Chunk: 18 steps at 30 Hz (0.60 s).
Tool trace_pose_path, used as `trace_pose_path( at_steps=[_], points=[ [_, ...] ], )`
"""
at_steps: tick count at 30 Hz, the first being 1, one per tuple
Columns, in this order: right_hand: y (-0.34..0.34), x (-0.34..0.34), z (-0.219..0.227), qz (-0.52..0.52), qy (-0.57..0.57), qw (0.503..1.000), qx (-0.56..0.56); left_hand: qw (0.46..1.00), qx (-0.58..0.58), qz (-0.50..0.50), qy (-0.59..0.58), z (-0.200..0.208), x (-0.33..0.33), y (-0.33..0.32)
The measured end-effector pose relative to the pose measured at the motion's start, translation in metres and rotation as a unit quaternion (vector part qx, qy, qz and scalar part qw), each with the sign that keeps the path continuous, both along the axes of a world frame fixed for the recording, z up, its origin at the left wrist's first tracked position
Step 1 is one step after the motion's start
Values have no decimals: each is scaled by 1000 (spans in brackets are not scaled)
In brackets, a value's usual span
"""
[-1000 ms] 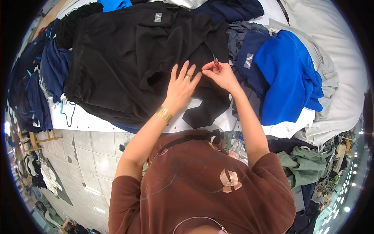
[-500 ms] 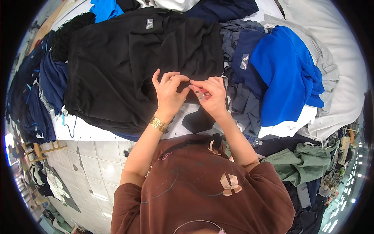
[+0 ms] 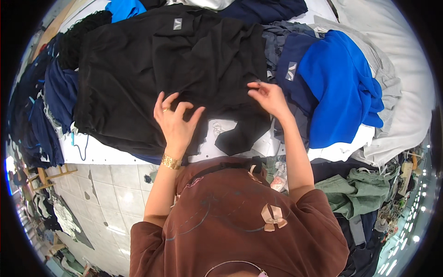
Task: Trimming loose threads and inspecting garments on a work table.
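tabletop (image 3: 99, 154): white, mostly under clothes; strip shows abt 7 o'clock (clock centred on black garment, 12 = far side).
black garment (image 3: 120, 78): main workpiece, spread on tabletop w/ folds. Best smoothed flat around the work spot, as creases cd hide an edge or 2nd layer.
blue garment (image 3: 337, 87): heaped at 3, beyond right hand. Prob. best left out of the work so folds don't get caught.
navy garment (image 3: 294, 48): 2–3 o'clock, btwn black & blue; near right hand, so watch for picking up wrong cloth.
black flap (image 3: 247, 131): 4–5 o'clock, angled over white; looks joined to black garment. Worth straightening if it pulls.
left hand (image 3: 175, 120): 6 o'clock, over near part; half-spread, thumb & index apart, nothing seen in it. Wd steady cloth better laid flat.
right hand (image 3: 272, 99): 3–4 o'clock, over rt part; thumb & index close w/ slight gap, can't tell if gripping. Light pinch prob. enough, no tugging.
grey patch (image 3: 177, 24): 12 o'clock on black garment, well apart from both hands; avoid creasing.
small dark item (image 3: 259, 83): by right hand's index, too small to ID; if sharp, tip shd face away from cloth.
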State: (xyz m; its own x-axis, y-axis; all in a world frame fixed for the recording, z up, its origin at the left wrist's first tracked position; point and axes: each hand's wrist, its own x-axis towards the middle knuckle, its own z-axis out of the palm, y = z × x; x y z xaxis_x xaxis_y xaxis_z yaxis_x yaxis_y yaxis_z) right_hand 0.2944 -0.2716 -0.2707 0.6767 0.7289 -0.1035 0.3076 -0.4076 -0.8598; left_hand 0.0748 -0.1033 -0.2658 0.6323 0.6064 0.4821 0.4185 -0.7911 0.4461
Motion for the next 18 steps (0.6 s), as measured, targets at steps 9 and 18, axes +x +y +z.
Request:
trace_pose_path(
  at_steps=[9,18],
  points=[
    [10,23,-15,248,-41,954,-166,972,-202,116,6,-34,-12,17],
    [11,49,55,-77,-40,976,201,599,-720,-111,-331,38,-17,60]
  ],
)
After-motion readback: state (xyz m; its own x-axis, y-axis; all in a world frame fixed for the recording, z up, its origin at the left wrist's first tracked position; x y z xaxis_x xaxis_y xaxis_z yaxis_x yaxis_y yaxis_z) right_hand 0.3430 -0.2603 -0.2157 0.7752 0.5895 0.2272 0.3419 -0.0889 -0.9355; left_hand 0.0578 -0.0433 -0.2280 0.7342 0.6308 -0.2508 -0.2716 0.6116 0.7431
